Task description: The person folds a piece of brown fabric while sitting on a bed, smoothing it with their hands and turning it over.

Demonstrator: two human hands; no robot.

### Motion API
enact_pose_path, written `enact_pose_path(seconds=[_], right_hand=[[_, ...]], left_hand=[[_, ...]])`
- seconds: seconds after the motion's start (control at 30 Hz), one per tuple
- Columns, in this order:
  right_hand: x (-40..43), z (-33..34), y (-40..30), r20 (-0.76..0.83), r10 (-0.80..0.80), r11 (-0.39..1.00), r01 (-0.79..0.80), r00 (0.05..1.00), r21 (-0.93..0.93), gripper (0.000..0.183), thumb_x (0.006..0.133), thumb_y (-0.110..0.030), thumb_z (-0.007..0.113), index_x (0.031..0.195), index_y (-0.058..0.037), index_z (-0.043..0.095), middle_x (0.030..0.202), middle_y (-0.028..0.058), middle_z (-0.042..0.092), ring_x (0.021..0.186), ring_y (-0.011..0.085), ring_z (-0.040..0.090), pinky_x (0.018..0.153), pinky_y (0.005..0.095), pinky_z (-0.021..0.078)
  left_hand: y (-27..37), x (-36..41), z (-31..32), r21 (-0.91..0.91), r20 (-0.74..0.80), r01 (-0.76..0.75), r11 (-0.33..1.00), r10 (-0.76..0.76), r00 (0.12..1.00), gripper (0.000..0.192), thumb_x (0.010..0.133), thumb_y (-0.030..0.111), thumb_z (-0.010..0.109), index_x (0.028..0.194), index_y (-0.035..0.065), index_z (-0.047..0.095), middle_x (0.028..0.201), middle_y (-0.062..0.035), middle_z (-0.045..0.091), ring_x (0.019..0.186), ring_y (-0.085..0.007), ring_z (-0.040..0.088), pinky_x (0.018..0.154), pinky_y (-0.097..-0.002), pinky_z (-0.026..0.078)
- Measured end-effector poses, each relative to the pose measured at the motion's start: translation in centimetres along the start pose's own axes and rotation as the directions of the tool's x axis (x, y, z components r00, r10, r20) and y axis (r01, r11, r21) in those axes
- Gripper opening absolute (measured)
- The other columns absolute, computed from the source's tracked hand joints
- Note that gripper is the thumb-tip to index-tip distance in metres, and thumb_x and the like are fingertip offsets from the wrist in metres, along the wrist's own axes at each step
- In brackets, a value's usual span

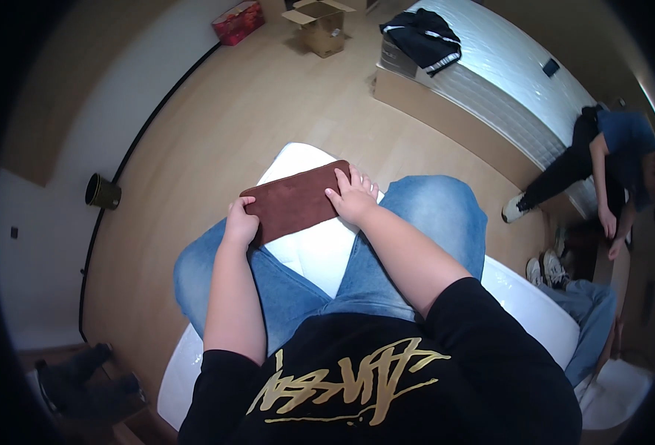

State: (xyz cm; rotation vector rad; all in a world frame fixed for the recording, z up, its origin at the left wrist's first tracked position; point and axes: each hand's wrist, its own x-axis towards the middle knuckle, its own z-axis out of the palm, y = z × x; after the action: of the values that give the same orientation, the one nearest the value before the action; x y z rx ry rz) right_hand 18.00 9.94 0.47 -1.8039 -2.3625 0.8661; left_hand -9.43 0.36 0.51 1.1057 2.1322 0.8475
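A flat, brown rectangular piece [297, 207] with a suede-like surface lies slantwise above my lap, over a white padded surface [322, 250] between my knees. My left hand [242, 222] grips its left end, thumb on top and the other fingers partly hidden behind it. At the right end, my right hand [355, 194] rests on the upper face with its fingers spread over the corner and the far edge. Whether any right-hand finger is under the piece cannot be told.
A plastic-wrapped mattress [505, 61] with a black garment [425, 41] lies at upper right. One person [628, 139] bends beside it; another person's jeans-clad legs [589, 317] are at right. An open carton [322, 30], a red box [238, 22] and a dark bin [104, 191] stand on the floor.
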Motion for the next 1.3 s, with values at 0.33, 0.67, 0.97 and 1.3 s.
enact_pose_path(seconds=[0.33, 0.67, 0.97, 1.3], right_hand=[[0.5, -0.1, -0.2, -0.075, 0.008, 0.991, 0.002, 0.997, 0.131, 0.060, 0.093, -0.040, 0.060, 0.143, -0.0101, 0.046, 0.150, 0.0206, 0.039, 0.140, 0.0411, 0.034, 0.114, 0.0529, 0.0296], [4.8, 0.0, 3.8, -0.054, 0.139, 0.875, -0.097, 0.989, 0.475, 0.026, 0.083, -0.016, 0.055, 0.102, -0.0024, 0.064, 0.101, 0.0212, 0.070, 0.097, 0.0363, 0.067, 0.086, 0.0421, 0.0517], [4.9, -1.8, 0.7, 0.265, 0.002, 0.330, -0.251, 0.964, 0.910, 0.018, 0.091, -0.015, 0.051, 0.094, -0.0022, 0.062, 0.081, 0.0096, 0.067, 0.065, 0.0188, 0.065, 0.059, 0.0334, 0.0522], [4.2, -4.0, -1.2, 0.596, -0.394, 0.079, -0.620, 0.700, 0.781, 0.035, 0.103, -0.038, 0.044, 0.115, -0.0073, 0.054, 0.095, 0.0080, 0.070, 0.081, 0.0206, 0.070, 0.074, 0.0367, 0.0583]], left_hand=[[1.9, -2.0, -4.0, -0.068, -0.092, 0.192, 0.979, -0.198, 0.976, 0.058, 0.075, -0.005, 0.054, 0.133, 0.0005, 0.055, 0.141, -0.0210, 0.040, 0.129, -0.0389, 0.047, 0.112, -0.0378, 0.040], [2.4, -1.3, -1.5, 0.131, -0.242, 0.017, 0.991, 0.016, 0.970, 0.069, 0.073, 0.003, 0.058, 0.139, -0.0105, 0.043, 0.136, -0.0301, 0.038, 0.129, -0.0453, 0.043, 0.115, -0.0384, 0.034], [9.1, -2.8, 4.5, 0.140, -0.062, -0.101, 0.985, 0.110, 0.992, 0.086, 0.067, 0.003, 0.065, 0.147, -0.0083, 0.035, 0.135, -0.0246, 0.034, 0.126, -0.0404, 0.045, 0.110, -0.0353, 0.040], [13.6, -1.7, 8.7, 0.059, 0.113, -0.081, 0.995, 0.074, 0.991, 0.090, 0.073, 0.003, 0.070, 0.153, 0.0051, 0.029, 0.138, -0.0237, 0.032, 0.110, -0.0305, 0.058, 0.101, -0.0343, 0.049]])
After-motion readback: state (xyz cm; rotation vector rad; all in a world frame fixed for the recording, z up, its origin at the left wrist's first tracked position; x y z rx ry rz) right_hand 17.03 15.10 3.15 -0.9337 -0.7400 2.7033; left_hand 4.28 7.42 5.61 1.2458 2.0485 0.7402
